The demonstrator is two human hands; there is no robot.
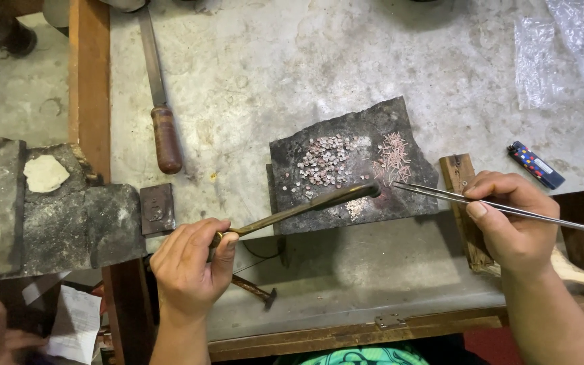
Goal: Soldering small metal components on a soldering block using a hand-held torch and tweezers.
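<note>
**Charred slab, torch and tweezers over tiny metal pieces**

Blackened and scorched, a dark soldering slab (346, 145) lies on a worn grey workbench (272, 61). The left hand (187, 267) is closed around one brass torch pipe (305, 206), whose tip rests at the slab's lower middle. The right hand (512, 216) pinches one pair of long steel tweezers (468, 199), its points just right of the torch tip.

On the slab sit two heaps: many small pinkish-grey bits (326, 162), too many to count, and a cluster of thin copper-coloured wire pieces (393, 155). A small pale patch lies near the torch tip. No flame shows, and most pieces look loose and unjoined, so the work appears to be at an early stage.

Nearby: one wooden-handled file (160, 115), one lighter (537, 164), one crumpled clear plastic bag (562, 47).
</note>
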